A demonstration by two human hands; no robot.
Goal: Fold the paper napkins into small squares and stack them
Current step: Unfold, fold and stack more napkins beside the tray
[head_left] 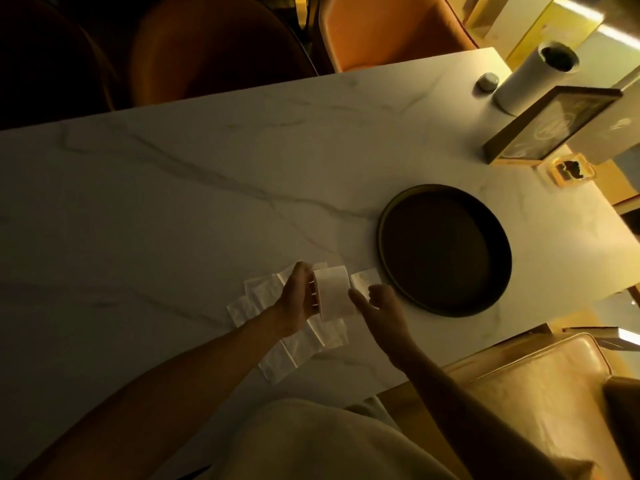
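Observation:
My left hand (pixel 297 297) holds a folded white napkin (pixel 333 292) upright just above the marble table (pixel 173 188), fingers behind it and thumb at its top edge. My right hand (pixel 379 304) hovers close on the napkin's right, fingers apart, its fingertip near the napkin's right edge; I cannot tell if it touches. Several flat napkins (pixel 294 351) lie spread on the table under and in front of my hands. One small folded piece (pixel 363 278) lies just beyond my right hand, beside the tray.
A round dark tray (pixel 384 244) sits to the right of my hands. At the far right corner stand a white roll (pixel 526 81), a framed card (pixel 550 126), a small round cap (pixel 486 82) and a little glass dish (pixel 571 169). Chairs surround the table.

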